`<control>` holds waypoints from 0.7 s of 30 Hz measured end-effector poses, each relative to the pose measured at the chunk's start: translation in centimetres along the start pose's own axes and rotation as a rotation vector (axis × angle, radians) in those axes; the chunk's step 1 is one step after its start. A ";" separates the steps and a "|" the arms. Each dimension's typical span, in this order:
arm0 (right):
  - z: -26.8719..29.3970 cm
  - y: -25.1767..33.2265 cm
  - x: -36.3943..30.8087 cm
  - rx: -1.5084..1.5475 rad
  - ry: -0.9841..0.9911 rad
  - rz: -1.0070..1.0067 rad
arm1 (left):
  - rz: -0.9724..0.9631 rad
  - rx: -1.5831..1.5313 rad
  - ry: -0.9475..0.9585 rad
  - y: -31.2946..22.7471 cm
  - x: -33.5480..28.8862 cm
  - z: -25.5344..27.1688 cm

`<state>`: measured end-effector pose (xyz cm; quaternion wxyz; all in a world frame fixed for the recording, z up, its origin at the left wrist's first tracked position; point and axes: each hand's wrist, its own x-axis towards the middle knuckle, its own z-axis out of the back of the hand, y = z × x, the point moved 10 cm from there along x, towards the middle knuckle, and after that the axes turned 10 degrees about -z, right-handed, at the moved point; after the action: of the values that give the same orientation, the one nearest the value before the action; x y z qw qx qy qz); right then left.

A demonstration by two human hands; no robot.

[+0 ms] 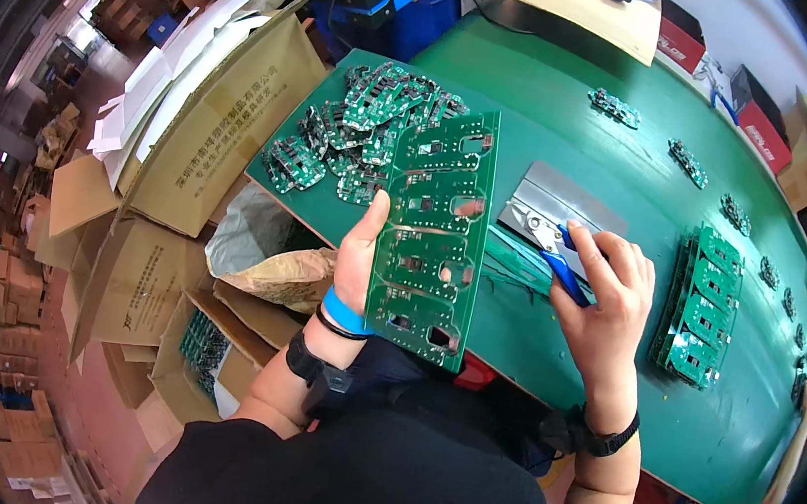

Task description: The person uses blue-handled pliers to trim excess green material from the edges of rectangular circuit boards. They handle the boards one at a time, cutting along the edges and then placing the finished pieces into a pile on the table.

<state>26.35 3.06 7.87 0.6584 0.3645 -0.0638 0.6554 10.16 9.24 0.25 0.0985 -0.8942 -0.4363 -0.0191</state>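
My left hand (360, 257) grips a long green circuit board panel (424, 272) by its left edge, with most of the fingers hidden behind it. The panel stands tilted up and carries several joined boards with cut-out windows. To its right, my right hand (615, 288) is closed around the blue handles of a pair of cutting pliers (538, 228). The pliers' metal jaws point left, apart from the panel, over a grey metal plate (574, 200). Thin green offcut strips (517, 258) lie on the table below the jaws.
A heap of small separated circuit boards (375, 109) covers the table's far left corner. Stacked board panels (705, 311) stand at the right. Several small board piles (687, 163) line the far side. Open cardboard boxes (219, 122) crowd the left. Another person's arm (796, 451) reaches in at the right edge.
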 end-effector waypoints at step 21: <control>0.7 2.9 -1.2 -0.041 0.222 0.005 | -0.133 0.568 -0.146 -1.0 1.5 1.3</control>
<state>23.78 1.36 8.86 0.6673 0.2757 -0.0047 0.6918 10.27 11.22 -0.69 0.3116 -0.7993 -0.4878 0.1614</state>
